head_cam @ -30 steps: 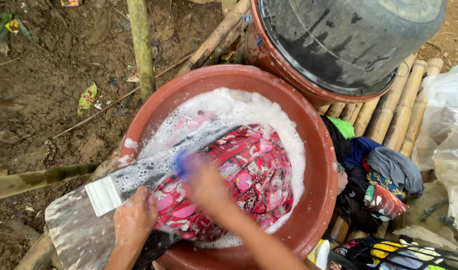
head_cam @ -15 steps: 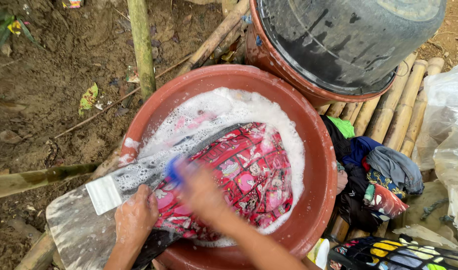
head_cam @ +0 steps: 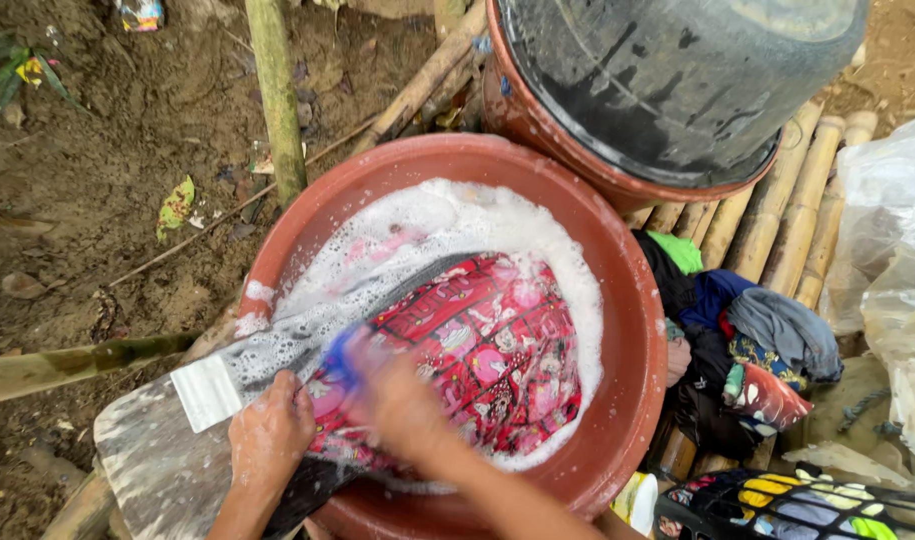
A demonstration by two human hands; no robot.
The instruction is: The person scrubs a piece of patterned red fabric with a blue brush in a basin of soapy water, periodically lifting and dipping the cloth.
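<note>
**Red cloth scrubbed over a soapy basin**

Red patterned cloth [head_cam: 477,350] lies across the wooden board [head_cam: 162,465] and into the brown basin [head_cam: 627,330] of suds. At the basin's near rim, the left hand [head_cam: 269,435] presses the cloth flat, fingers curled. The right hand [head_cam: 397,400], blurred, is closed around a blue brush [head_cam: 337,350] on the cloth.

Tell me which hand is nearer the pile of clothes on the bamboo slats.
Right. The right hand scrubs the red cloth in the basin, toward the clothes pile; the left hand presses on the board's far side.
</note>
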